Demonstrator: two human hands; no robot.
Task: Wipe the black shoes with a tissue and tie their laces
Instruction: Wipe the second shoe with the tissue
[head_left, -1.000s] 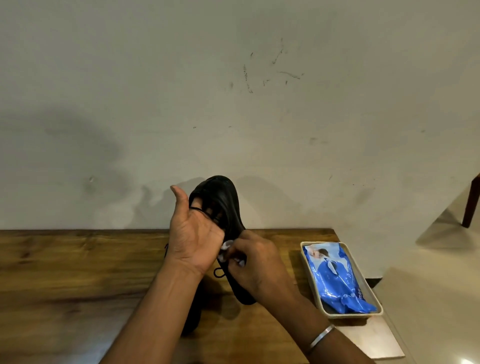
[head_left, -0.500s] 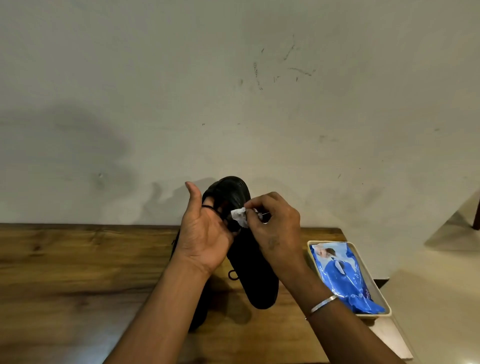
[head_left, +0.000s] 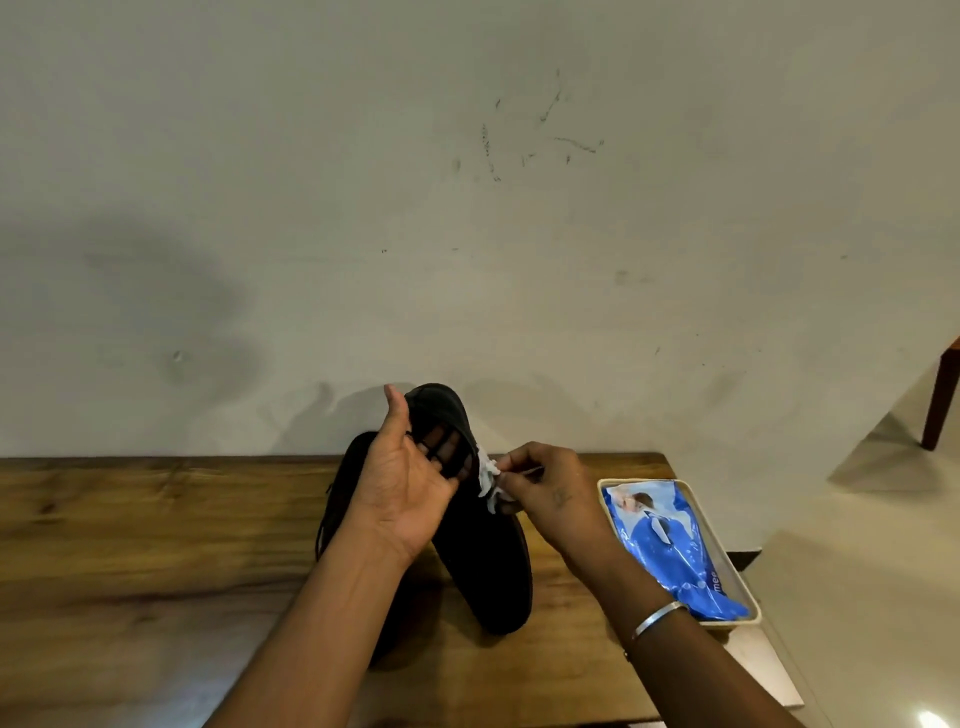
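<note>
Tissue (head_left: 488, 480) is pinched in the right hand (head_left: 550, 499) and pressed to the right flank of the black shoe (head_left: 488, 571), gripped by the left hand (head_left: 405, 488) over the table (head_left: 130, 545), heel up by the far edge, toe slanting toward the near edge.

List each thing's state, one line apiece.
Held black shoe: tilted heel-up, gripped by left hand.
Other black shoe: on the table, partly hidden.
Tissue: crumpled, pinched by right hand at the shoe's edge.
Blue wipes pack: lying in tray.
</note>
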